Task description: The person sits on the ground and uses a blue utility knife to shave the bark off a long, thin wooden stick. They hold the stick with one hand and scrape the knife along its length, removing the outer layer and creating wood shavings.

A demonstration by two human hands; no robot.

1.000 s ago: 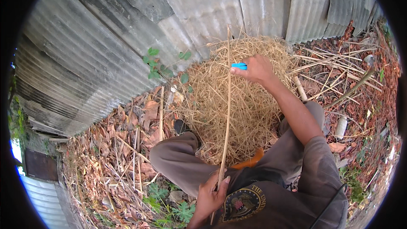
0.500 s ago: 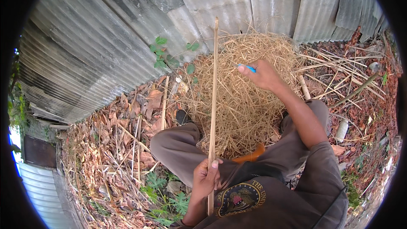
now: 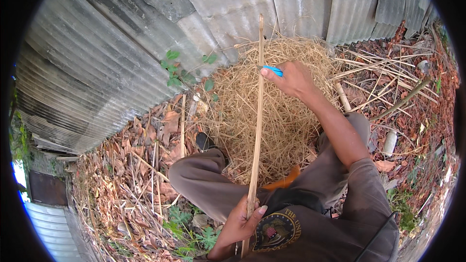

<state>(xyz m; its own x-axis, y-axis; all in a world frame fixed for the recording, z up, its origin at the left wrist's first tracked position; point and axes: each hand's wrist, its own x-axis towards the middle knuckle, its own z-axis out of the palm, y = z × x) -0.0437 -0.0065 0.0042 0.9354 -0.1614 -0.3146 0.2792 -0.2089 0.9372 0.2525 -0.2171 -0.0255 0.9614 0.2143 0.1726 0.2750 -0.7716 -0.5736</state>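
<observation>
A long, pale bamboo strip (image 3: 258,126) runs from my lap up past the straw pile, its far tip in front of the metal wall. My left hand (image 3: 242,223) is closed around its lower part, close to my shirt. In my right hand (image 3: 293,78) is a small blue-handled knife (image 3: 273,71), held against the strip well below its far tip. The thumb lies by the strip's edge, and the blade is mostly hidden there. Under the strip, between my bent legs, spreads a heap of thin straw-coloured shavings (image 3: 281,116).
Corrugated metal sheets (image 3: 136,43) stand close beyond the heap. Dry leaves (image 3: 126,174) cover the ground at left. Several loose strips (image 3: 383,63) and a whitish cylinder (image 3: 390,143) lie at right. Something orange (image 3: 284,179) shows beneath my lap. A green vine (image 3: 172,68) grows by the wall.
My right hand has brought the blue-handled knife left, onto the strip. The strip's upper end has tilted to the right, and my left hand has turned while holding it.
</observation>
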